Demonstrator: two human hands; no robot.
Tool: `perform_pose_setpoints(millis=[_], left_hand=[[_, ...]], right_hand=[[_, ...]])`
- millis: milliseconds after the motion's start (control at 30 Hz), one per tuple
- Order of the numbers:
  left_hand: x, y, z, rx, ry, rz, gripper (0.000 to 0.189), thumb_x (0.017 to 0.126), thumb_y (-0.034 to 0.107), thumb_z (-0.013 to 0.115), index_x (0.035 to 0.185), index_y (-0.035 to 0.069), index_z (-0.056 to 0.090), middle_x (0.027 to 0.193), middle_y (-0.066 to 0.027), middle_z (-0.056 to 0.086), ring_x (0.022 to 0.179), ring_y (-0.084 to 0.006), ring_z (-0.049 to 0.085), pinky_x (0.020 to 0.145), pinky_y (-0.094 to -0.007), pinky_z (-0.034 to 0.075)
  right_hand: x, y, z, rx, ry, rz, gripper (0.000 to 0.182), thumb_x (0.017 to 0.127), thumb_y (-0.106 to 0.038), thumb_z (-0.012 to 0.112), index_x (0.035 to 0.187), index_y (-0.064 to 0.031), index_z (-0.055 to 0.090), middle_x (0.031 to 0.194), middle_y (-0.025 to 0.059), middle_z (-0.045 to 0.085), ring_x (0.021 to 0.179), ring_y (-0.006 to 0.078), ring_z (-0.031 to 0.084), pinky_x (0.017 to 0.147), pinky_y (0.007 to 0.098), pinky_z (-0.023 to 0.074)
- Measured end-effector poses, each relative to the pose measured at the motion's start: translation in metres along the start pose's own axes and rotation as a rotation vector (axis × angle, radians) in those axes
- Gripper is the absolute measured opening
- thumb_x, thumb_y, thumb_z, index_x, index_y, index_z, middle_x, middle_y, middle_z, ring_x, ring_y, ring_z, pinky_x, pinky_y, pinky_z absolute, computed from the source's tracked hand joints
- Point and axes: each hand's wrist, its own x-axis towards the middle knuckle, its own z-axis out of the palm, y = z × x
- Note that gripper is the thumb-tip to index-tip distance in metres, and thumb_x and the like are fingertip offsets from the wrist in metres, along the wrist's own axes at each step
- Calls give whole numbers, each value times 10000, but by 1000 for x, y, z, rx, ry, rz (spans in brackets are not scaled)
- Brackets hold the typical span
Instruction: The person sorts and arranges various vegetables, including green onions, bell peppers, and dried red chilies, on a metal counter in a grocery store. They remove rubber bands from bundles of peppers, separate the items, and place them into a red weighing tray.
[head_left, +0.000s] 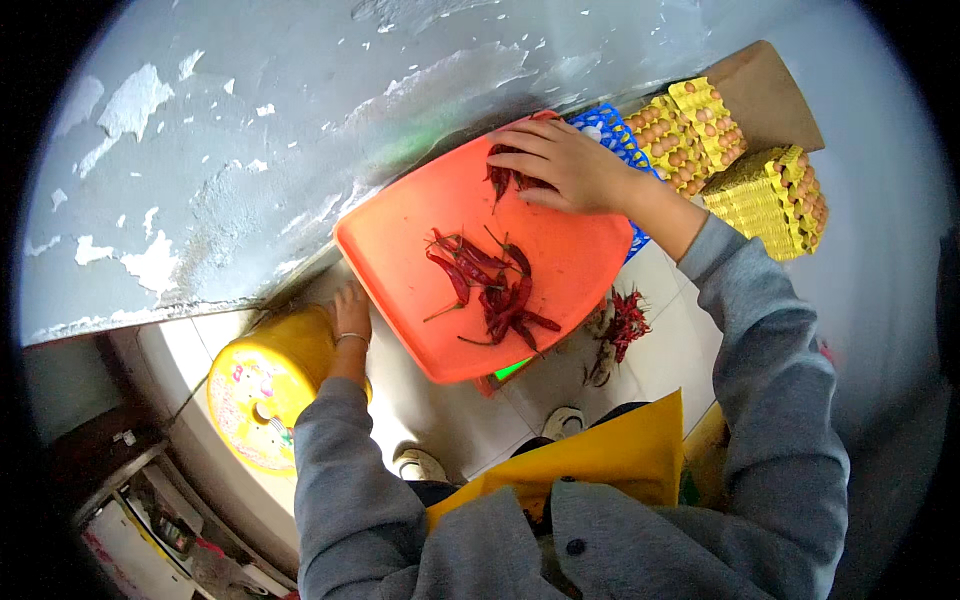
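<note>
My right hand (559, 166) lies palm down over a small bunch of dried red chillies (498, 178) at the far end of an orange plastic tray (397, 247). Its fingers are apart and curved over them; whether they grip any is hidden. Another loose heap of dried red chillies (499, 289) lies nearer the tray's front edge. Left of the tray, my left hand (350, 311) reaches down beside a yellow plastic stool (262, 390), fingers apart and nothing seen in them. A bright green panel (513, 370) shows under the tray's near edge.
A peeling grey wall (300, 135) borders the tray. Right of it are a blue egg tray (611, 124), yellow trays of brown eggs (667, 142) and a stack of yellow egg trays (750, 214). More red chillies (626, 322) lie low by the tray. A yellow sheet (600, 457) covers my lap.
</note>
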Motion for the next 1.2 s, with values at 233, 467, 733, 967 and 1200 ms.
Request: perform_pose_setpoints(millis=[233, 467, 733, 967, 1200], left_hand=[[-16, 27, -52, -253, -264, -389, 497, 832, 100, 541, 1291, 140, 356, 1390, -130, 286, 1231, -339, 367, 979, -413, 382], [-36, -6, 30, 52, -148, 7, 474, 862, 126, 484, 1319, 118, 358, 1367, -121, 341, 1235, -282, 373, 999, -399, 360], [-85, 90, -101, -91, -322, -100, 235, 784, 47, 557, 1017, 14, 540, 1088, -172, 526, 1032, -276, 532, 802, -365, 502], [-137, 82, -74, -20, -236, -44, 410, 821, 99, 525, 1212, 8, 445, 1326, -174, 394, 1199, -330, 401, 986, -416, 343], [-68, 50, -55, 179, -502, -95, 223, 874, 105, 443, 1024, 51, 599, 1111, -153, 582, 1020, -299, 566, 807, -424, 469]], right_hand=[[-50, -43, 3, 46, 24, 265, 534, 818, -285, 567, 1297, -101, 418, 1327, 144, 399, 1170, 363, 403, 1006, 441, 328], [-96, 19, 27, 134, 3, 230, 488, 855, -257, 545, 1291, -73, 424, 1302, 155, 442, 1204, 323, 408, 1017, 408, 329], [-83, -80, -8, -125, -110, 539, 568, 853, -316, 552, 1284, 13, 382, 1221, 220, 478, 1099, 370, 476, 918, 416, 403], [-75, -100, -7, 36, -24, 578, 583, 817, -185, 631, 1303, 1, 368, 1242, 197, 475, 1085, 343, 505, 899, 392, 426], [-72, -107, -11, 173, 132, 641, 551, 825, -220, 620, 1274, 9, 397, 1210, 213, 487, 1106, 357, 476, 930, 399, 393]])
